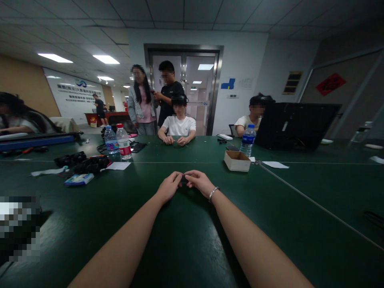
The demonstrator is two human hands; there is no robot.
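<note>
Both my arms reach forward over the dark green table (180,240). Between my fingertips is a small dark object (184,179), mostly covered by the fingers, so its kind cannot be made out. My left hand (171,186) pinches its left side. My right hand (200,183), with a silver bracelet (213,194) on the wrist, pinches it from the right. The two hands almost meet, a little above the tabletop.
An open cardboard box (237,162) stands right of my hands, before a blue-labelled bottle (248,140). Left are two bottles, a red-capped one (124,142) nearer, black gear (90,164) and a tissue pack (79,179). A person (179,124) sits opposite; a large black monitor (295,126) stands right.
</note>
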